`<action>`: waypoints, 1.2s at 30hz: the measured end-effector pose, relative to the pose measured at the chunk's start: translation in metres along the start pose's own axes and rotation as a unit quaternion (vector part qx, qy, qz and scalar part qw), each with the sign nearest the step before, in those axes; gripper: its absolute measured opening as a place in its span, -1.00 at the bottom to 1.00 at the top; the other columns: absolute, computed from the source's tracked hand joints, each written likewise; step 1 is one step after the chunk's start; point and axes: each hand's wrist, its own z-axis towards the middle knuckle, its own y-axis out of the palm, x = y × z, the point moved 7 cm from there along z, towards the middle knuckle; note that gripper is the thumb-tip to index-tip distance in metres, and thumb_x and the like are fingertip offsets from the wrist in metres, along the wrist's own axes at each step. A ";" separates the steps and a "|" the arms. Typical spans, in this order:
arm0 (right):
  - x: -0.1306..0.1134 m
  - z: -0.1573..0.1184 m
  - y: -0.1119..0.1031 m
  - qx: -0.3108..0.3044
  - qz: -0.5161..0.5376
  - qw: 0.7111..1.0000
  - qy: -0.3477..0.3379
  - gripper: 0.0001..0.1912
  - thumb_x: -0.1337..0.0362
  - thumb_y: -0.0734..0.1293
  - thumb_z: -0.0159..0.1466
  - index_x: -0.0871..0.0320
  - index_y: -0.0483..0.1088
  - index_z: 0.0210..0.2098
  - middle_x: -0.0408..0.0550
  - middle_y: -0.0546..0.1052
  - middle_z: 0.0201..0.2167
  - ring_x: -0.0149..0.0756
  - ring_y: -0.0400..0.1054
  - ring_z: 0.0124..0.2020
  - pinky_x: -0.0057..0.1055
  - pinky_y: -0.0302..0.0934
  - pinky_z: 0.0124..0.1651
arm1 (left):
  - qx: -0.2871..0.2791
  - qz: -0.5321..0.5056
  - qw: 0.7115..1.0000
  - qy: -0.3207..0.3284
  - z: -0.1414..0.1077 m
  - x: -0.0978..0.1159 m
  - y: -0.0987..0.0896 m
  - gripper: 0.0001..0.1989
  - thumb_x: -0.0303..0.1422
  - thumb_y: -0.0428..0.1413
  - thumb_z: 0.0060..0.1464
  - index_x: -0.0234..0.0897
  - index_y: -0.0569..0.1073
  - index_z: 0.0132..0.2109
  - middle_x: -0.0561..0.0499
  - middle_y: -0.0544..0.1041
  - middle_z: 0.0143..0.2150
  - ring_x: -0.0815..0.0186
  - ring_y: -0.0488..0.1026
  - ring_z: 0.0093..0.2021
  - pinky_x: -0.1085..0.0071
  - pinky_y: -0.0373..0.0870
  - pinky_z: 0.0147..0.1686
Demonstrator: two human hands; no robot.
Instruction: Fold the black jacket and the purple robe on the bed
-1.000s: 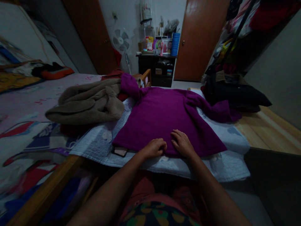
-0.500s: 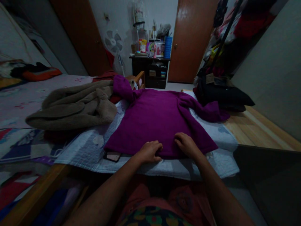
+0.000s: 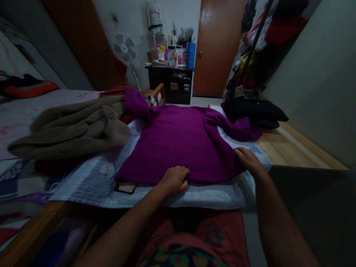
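A purple long-sleeved top [image 3: 178,141] lies spread on a light blue quilted cloth [image 3: 155,198], its hem toward me and both sleeves out to the sides. On the middle of that hem rests my left hand [image 3: 174,180], fingers laid over the fabric and the thumb apart, not gripping. My right hand [image 3: 249,160] pinches the top's lower right side edge, with the fabric there slightly gathered. A phone-like flat object [image 3: 126,187] pokes out from under the hem's left corner.
A bulky brown fleece garment [image 3: 75,129] lies left of the top, beside a bed [image 3: 69,97]. Folded dark clothes [image 3: 253,109] sit on a wooden board [image 3: 294,144] at right. Farther back stand a white fan [image 3: 125,48] and a dark cabinet [image 3: 169,83].
My right hand has moved from the hem to the top's right side edge and taken hold there. My left hand stays on the hem. The view has shifted slightly to the right.
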 end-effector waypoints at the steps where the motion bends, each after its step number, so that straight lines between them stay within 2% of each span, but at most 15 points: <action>1: -0.001 -0.001 0.002 -0.021 0.029 0.999 0.004 -0.63 0.14 0.11 0.27 0.21 0.47 -0.33 0.02 0.55 -0.35 -0.24 0.41 -0.33 -0.43 0.18 -0.35 | 0.000 0.004 1.000 -0.001 0.001 0.000 0.001 -0.82 -0.34 0.06 0.03 -0.20 0.34 -0.17 -0.04 0.48 -0.17 0.18 0.40 -0.14 0.32 0.30 -0.19; 3: -0.003 -0.003 0.007 -0.043 0.080 0.996 0.013 -0.61 0.08 0.13 0.27 0.21 0.47 -0.31 0.01 0.56 -0.35 -0.26 0.41 -0.35 -0.45 0.18 -0.39 | -0.002 0.006 1.000 -0.004 0.003 0.000 0.004 -0.80 -0.33 0.07 0.04 -0.19 0.33 -0.15 -0.04 0.47 -0.16 0.18 0.39 -0.13 0.32 0.30 -0.18; 7: -0.002 -0.002 0.014 -0.041 0.120 0.992 0.025 -0.61 0.07 0.25 0.21 0.21 0.46 -0.13 0.04 0.57 -0.25 -0.25 0.44 -0.30 -0.46 0.23 -0.38 | 0.007 -0.004 1.000 0.010 0.004 0.001 0.007 -0.82 -0.39 0.08 0.04 -0.18 0.32 -0.16 -0.01 0.45 -0.18 0.20 0.38 -0.15 0.34 0.28 -0.18; 11: 0.007 -0.003 -0.002 -0.001 0.130 0.991 0.031 -0.53 0.08 0.35 0.14 0.21 0.41 -0.03 -0.02 0.57 -0.35 -0.27 0.43 -0.41 -0.47 0.20 -0.47 | 0.029 -0.021 0.999 0.017 -0.001 0.000 -0.001 -0.81 -0.50 0.07 0.00 -0.17 0.33 -0.21 0.02 0.43 -0.19 0.24 0.34 -0.16 0.36 0.26 -0.22; 15: 0.020 -0.010 -0.022 0.030 0.141 0.988 0.055 -0.54 0.09 0.35 0.14 0.20 0.42 -0.03 -0.06 0.54 -0.43 -0.32 0.38 -0.52 -0.49 0.16 -0.54 | 0.038 0.004 0.999 0.012 -0.007 0.002 -0.006 -0.83 -0.52 0.05 0.04 -0.17 0.34 -0.22 0.00 0.41 -0.19 0.22 0.32 -0.16 0.34 0.25 -0.23; 21: 0.026 -0.015 -0.011 -0.014 0.072 0.997 0.038 -0.63 0.10 0.32 0.15 0.21 0.47 -0.15 0.00 0.56 -0.38 -0.26 0.41 -0.42 -0.45 0.17 -0.46 | 0.020 0.021 0.999 0.023 -0.004 0.012 0.002 -0.84 -0.52 0.05 0.07 -0.17 0.38 -0.21 -0.01 0.40 -0.18 0.21 0.31 -0.15 0.31 0.28 -0.20; 27: -0.006 -0.016 -0.009 -0.008 0.084 0.996 -0.034 -0.65 0.05 0.24 0.19 0.19 0.45 -0.27 -0.07 0.52 -0.43 -0.27 0.36 -0.40 -0.44 0.15 -0.42 | 0.027 0.026 0.999 -0.009 -0.004 0.014 0.009 -0.80 -0.54 0.04 0.05 -0.19 0.37 -0.18 -0.04 0.40 -0.17 0.18 0.30 -0.12 0.26 0.28 -0.14; 32: -0.044 -0.012 -0.011 -0.004 0.240 0.969 -0.051 -0.65 0.00 0.26 0.18 0.15 0.40 -0.25 -0.10 0.52 -0.37 -0.28 0.36 -0.38 -0.44 0.23 -0.38 | 0.028 0.028 0.999 -0.028 -0.003 0.013 0.011 -0.77 -0.56 0.03 0.02 -0.18 0.35 -0.18 -0.04 0.39 -0.15 0.18 0.29 -0.11 0.26 0.27 -0.14; 36: -0.055 -0.015 -0.031 0.047 0.325 0.944 -0.035 -0.62 -0.01 0.26 0.19 0.13 0.36 -0.14 -0.06 0.54 -0.32 -0.23 0.42 -0.32 -0.38 0.32 -0.31 | 0.034 0.016 0.999 -0.035 -0.004 0.011 0.011 -0.77 -0.55 0.03 0.02 -0.18 0.34 -0.17 -0.05 0.39 -0.14 0.16 0.28 -0.10 0.24 0.26 -0.13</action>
